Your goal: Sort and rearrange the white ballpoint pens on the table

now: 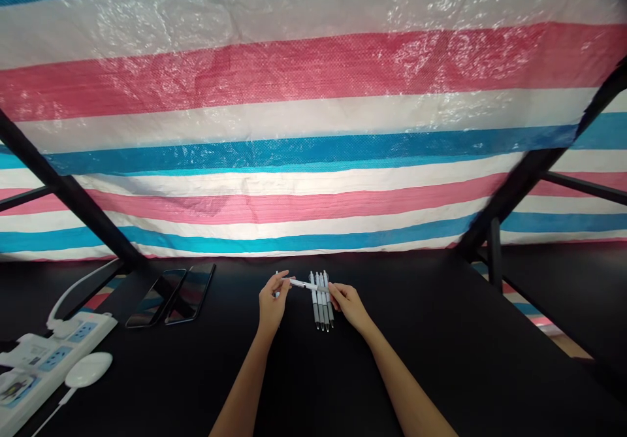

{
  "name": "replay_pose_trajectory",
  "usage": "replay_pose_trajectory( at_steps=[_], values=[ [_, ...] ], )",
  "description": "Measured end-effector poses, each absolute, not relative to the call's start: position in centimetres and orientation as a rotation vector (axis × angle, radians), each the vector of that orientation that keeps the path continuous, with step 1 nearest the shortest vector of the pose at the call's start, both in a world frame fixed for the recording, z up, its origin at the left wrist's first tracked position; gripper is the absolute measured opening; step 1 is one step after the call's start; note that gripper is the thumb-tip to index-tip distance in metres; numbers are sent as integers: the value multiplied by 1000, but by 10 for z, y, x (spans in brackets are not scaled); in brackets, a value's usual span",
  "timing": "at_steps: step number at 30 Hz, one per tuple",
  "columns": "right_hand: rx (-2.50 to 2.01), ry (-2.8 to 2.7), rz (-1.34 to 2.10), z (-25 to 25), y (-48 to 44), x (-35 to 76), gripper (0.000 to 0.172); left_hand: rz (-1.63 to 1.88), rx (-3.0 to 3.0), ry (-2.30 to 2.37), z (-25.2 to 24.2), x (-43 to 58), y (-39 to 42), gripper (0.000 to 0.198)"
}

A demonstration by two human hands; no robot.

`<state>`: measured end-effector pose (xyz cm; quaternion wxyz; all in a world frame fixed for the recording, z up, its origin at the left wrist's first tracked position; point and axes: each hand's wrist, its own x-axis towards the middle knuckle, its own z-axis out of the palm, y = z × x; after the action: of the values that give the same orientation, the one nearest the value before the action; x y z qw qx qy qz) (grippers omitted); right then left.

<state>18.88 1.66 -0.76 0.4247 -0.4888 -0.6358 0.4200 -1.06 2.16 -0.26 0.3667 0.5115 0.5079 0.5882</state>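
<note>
One white-and-grey pen is held nearly level between a person's two hands, above the counter and in the middle of its width, nearer the far edge than the bottom of the view. The left hand pinches its white end between thumb and fingertips, the other fingers loosely bent. The right hand has its thumb and fingers closed on the grey end, the remaining fingers curled beneath.

Four similar pens lie side by side under the held one, which crosses over their upper parts; whether it touches them is hard to tell. Their grey ends and tips point away from the far edge, their white ends toward it. A small pale bit shows behind the left hand, too hidden to identify.

Farther left, close to the far edge, two dark phones lie slanted just beside each other. Toward the left edge, a white power strip runs diagonally with plugs in it, and a rounded white device with a cable lies next to it. Black frame bars rise at both sides, and behind the far edge hangs a striped sheet in red, white and blue.
</note>
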Motion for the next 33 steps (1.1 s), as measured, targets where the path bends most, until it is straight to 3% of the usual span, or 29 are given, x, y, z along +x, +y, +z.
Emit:
replay_pose_trajectory(
  at_steps=[8,13,16,33],
  values=[
    [-1214,-1812,977,-1,5,183,49,1520,1075,1178,8,-3,16,57],
    [-1182,-1947,844,1,-2,176,50,1439,1063,1094,15,6,9,90],
    [-1152,-1976,830,1,-4,174,49,1371,1023,1052,18,8,6,99],
    [-1177,-1409,1026,-6,11,186,48,1443,910,1021,15,-7,14,75]
  ],
)
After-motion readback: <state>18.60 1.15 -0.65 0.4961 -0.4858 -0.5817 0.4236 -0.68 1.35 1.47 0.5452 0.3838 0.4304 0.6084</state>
